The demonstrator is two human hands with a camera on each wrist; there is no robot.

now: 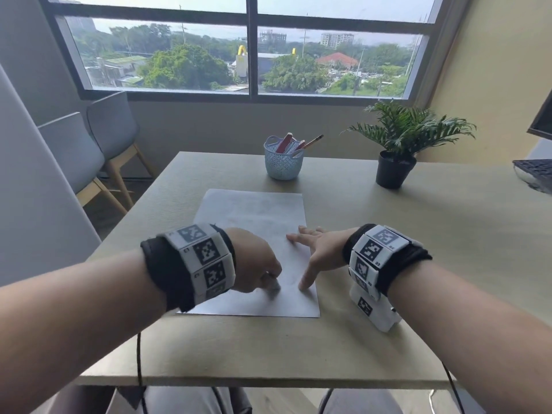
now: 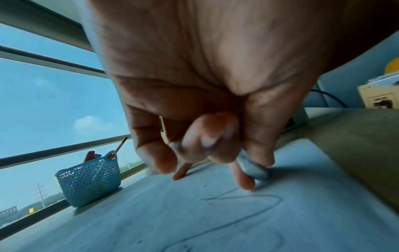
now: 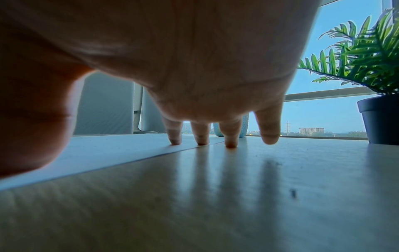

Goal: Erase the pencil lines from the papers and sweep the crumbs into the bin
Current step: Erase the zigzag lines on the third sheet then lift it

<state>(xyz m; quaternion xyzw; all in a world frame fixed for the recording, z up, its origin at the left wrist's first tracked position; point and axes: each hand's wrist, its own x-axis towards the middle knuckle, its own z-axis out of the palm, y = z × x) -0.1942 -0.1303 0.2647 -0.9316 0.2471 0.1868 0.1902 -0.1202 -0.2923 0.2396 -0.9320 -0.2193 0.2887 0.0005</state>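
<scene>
A white sheet of paper [image 1: 254, 222] lies in the middle of the table [image 1: 388, 234]. My left hand [image 1: 257, 264] pinches a grey eraser [image 1: 274, 286] and presses it on the sheet near its front edge. The left wrist view shows the eraser [image 2: 251, 168] between thumb and fingers, with looping pencil lines [image 2: 248, 201] on the paper [image 2: 151, 213] just ahead. My right hand [image 1: 316, 252] lies flat with spread fingers on the sheet's right edge. In the right wrist view its fingertips [image 3: 201, 140] press on the paper edge [image 3: 121, 150] and the table.
A light blue mesh basket [image 1: 282, 161] with a pencil and red items stands behind the paper. A potted fern [image 1: 397, 150] stands at the back right, a keyboard corner [image 1: 534, 171] at the far right. Grey chairs [image 1: 98, 144] stand left of the table.
</scene>
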